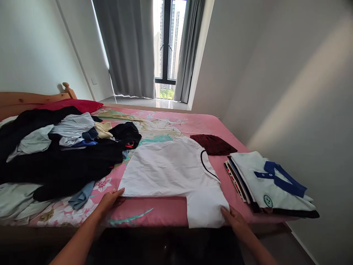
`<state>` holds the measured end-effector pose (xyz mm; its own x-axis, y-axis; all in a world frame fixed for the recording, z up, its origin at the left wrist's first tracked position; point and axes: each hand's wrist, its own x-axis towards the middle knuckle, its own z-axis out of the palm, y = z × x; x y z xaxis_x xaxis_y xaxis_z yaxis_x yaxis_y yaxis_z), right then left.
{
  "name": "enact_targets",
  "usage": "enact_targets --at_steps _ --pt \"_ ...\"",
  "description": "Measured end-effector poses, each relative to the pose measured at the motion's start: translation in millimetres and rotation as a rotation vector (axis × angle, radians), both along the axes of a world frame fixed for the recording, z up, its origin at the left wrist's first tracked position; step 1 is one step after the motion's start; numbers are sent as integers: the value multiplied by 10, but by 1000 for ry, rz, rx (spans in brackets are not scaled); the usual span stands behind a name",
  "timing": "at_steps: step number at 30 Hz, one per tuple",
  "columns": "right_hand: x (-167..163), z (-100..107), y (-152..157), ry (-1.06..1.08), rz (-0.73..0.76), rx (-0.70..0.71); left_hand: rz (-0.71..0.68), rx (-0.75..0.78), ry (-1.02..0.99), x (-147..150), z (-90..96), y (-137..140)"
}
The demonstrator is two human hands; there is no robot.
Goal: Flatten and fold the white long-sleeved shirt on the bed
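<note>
Hands first: the left hand (110, 200) rests with loosely open fingers at the near left corner of a white shirt (168, 167); the right hand (234, 219) pinches its sleeve at the bed's (162, 211) front edge. The shirt lies flat on the pink sheet. Right of it sits a folded stack (271, 182), a dark red cloth (213, 144) beyond, and a dark clothes heap (55, 154) left.
</note>
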<state>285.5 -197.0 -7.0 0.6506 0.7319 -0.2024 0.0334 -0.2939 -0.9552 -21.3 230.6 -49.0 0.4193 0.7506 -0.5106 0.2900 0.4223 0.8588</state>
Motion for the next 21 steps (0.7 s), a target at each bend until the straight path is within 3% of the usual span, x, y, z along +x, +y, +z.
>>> enact_targets --at_steps 2,6,8,12,15,18,21 --pt "-59 9 -19 27 -12 -25 11 -10 14 -1 -41 31" --pt "-222 -45 -85 -222 249 -177 7 -33 46 -3 -87 83" --pt "-314 -61 -87 -202 216 -147 2 -40 50 -2 -86 93" --pt "-435 9 -107 315 48 -21 7 -57 53 2 -79 102" --pt "-478 20 -263 565 114 -35 5 -62 45 8 -78 108" --pt "-522 -141 -493 439 265 -292 16 -53 49 23 -56 103" --pt "-584 -436 -617 91 416 -471 50 -57 62 44 -16 90"
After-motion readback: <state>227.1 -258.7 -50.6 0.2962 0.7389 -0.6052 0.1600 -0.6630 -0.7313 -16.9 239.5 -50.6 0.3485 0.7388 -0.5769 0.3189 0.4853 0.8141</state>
